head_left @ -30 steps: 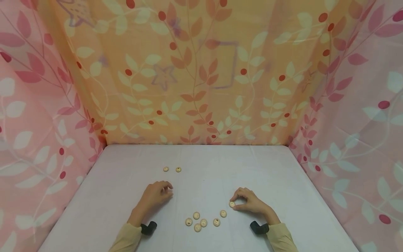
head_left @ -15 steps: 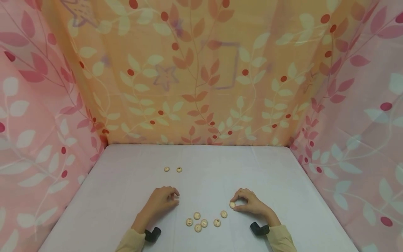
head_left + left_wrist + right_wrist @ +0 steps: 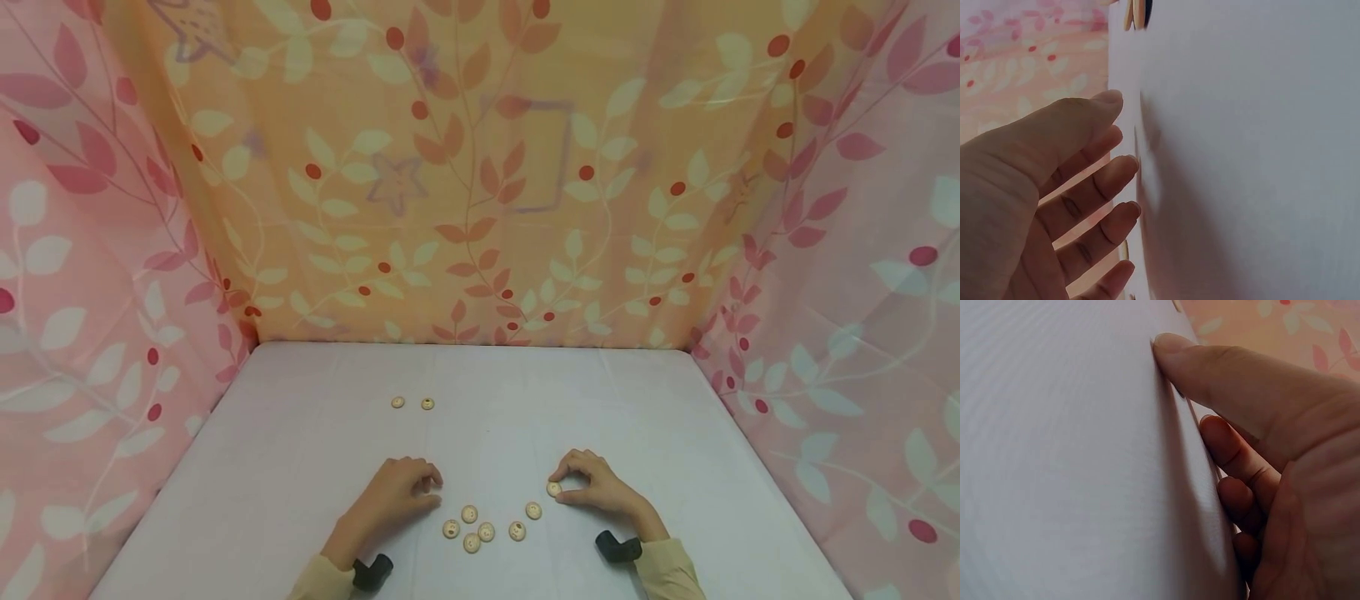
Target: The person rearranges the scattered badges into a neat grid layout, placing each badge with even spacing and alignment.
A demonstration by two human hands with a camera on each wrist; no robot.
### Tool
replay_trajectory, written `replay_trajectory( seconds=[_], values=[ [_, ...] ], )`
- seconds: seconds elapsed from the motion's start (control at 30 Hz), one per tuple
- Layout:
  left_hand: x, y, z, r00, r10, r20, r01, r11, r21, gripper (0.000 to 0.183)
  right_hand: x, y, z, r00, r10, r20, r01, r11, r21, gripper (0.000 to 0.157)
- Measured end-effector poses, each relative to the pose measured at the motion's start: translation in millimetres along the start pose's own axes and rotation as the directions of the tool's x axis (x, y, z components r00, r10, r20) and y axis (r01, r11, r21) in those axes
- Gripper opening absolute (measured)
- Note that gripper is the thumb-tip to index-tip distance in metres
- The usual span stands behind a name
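One pale round disc (image 3: 554, 489) sits right of the loose discs (image 3: 487, 532) at the white table (image 3: 300, 433), pinched by the right hand (image 3: 600, 485), best gripped lightly at its rim; left hand (image 3: 393, 493) loosely spread, empty

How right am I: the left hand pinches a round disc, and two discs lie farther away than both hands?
One slip: the right hand pinches the disc, as the head view shows; the left hand holds nothing.
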State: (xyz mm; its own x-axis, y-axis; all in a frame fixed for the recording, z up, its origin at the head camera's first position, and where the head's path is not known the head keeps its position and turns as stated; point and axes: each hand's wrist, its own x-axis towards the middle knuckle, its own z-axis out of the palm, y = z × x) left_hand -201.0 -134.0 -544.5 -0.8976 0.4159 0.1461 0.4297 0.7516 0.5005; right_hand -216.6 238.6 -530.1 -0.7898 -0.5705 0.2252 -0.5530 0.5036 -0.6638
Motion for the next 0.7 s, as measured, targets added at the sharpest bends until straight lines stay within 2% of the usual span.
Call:
replay_trajectory(
  seconds=[0.1,0.33,0.5,0.7],
  values=[
    [-1.0,2.8,1.7,1.0,0.008,0.026,-0.008,1.0,-0.003,0.017,0,1,0.4,1.0,0.004,-0.002,-0.004,1.0,-0.002,0.023],
    [-4.6,11.2,3.5,0.991,0.116,0.063,-0.118,0.993,0.022,0.025,-1,1,0.1,1.0,-0.022,-0.005,0.022,1.0,0.001,0.023],
    [-6.6,16.8,2.9,0.988,0.111,0.111,-0.115,0.993,0.025,0.032,-1,0,-0.4,1.0,-0.02,-0.002,0.02,1.0,-0.001,0.023],
    [-7.5,20.2,2.7,0.983,0.099,0.154,-0.104,0.994,0.028,0.026,-1,-1,-0.7,1.0,-0.027,-0.001,0.027,1.0,-0.001,0.023]
  ],
)
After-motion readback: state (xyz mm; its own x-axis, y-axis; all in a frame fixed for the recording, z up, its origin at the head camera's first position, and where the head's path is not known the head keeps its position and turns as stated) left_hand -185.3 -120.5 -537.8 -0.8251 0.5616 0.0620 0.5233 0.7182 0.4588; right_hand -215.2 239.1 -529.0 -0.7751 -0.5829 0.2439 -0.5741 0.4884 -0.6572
